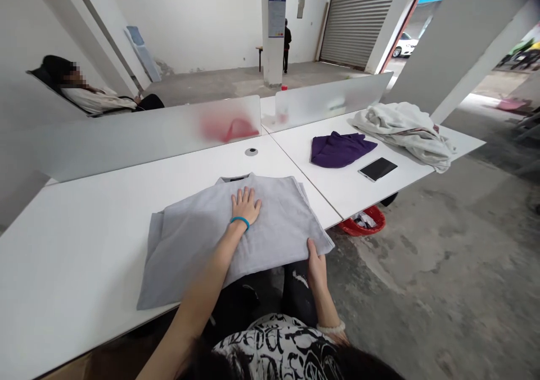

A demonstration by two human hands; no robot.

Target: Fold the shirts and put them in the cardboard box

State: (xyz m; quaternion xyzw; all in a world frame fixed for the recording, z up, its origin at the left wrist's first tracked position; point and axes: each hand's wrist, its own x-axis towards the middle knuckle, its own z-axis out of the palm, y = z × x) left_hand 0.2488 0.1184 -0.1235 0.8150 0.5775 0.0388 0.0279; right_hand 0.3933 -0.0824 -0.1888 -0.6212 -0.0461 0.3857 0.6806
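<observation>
A light grey shirt point(189, 236) lies spread and folded over on the white table, its collar pointing away from me and its near edge hanging a little over the table's front. My left hand point(246, 206), with a blue band at the wrist, rests flat on the upper middle of the shirt, fingers spread. At the shirt's near right corner, my right hand point(316, 265) grips the hem, thumb on top and the other fingers hidden beneath the cloth.
Frosted dividers point(160, 135) line the table's point(105, 200) back. On the right lie a purple cloth point(340, 148), a tablet point(378, 169) and a heap of white fabric point(405, 127). Below stands a red bin point(363, 231). One person point(101, 96) reclines at left; another point(287, 45) stands by the pillar.
</observation>
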